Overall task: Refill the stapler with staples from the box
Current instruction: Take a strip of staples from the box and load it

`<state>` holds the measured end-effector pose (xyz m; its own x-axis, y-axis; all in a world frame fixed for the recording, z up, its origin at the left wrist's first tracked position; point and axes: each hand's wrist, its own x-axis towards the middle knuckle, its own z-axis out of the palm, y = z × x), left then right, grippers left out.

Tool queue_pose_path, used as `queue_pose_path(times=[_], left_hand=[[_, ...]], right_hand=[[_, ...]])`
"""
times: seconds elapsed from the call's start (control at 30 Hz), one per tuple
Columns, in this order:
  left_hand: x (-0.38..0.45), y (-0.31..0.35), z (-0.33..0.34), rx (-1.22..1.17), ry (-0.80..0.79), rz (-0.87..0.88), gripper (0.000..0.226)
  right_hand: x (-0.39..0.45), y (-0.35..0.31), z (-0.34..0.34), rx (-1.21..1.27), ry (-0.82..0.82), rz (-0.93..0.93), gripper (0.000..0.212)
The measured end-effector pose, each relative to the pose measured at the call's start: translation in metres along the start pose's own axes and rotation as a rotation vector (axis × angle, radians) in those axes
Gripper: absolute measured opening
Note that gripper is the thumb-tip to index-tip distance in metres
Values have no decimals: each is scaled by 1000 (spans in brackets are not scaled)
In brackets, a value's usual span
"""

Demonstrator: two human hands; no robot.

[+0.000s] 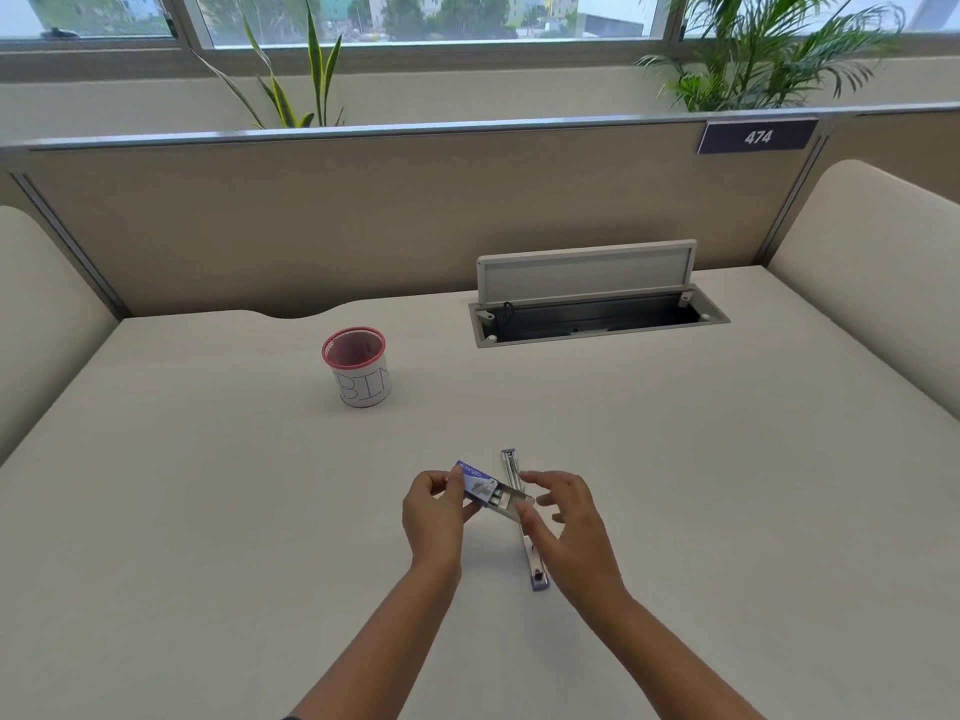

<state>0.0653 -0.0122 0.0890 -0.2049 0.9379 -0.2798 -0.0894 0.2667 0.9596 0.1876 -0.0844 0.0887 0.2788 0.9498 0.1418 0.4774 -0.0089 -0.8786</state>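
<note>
A small blue staple box (476,479) is held just above the desk, its inner tray (511,500) slid out to the right with staple strips showing inside. My left hand (435,517) grips the blue sleeve. My right hand (569,527) has thumb and fingers at the tray's outer end, the other fingers spread. Beneath the box lies the stapler (521,517), swung fully flat on the desk, metal channel pointing away from me and its purple end (538,580) nearest me. My right hand covers part of it.
A pink mesh cup (358,366) labelled "BIN" stands at the middle left of the beige desk (208,511). An open cable hatch (597,314) with its lid raised sits at the back right. Partition walls enclose the desk on three sides.
</note>
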Motion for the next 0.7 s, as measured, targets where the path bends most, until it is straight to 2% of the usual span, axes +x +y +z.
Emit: queue_pose_path(times=[0.1,0.23,0.33,0.5,0.7], left_hand=[[-1,-1,0,36,-2,23,18],[-5,-1,1,51,-13,60,19],[-8,-2,2,52,10,71,20],[-11,-6,5,0,75,53,20],[-11,-13,5,-14,89,43,17]], right_hand=[[3,-3,0,-137,29,-48,18],[7,-6,1,-278,37,25,9],[12,-6,2,-378,32,102,16],[19,-10,6,-521,28,115,19],[23,-13,7,-523,17,153,19]])
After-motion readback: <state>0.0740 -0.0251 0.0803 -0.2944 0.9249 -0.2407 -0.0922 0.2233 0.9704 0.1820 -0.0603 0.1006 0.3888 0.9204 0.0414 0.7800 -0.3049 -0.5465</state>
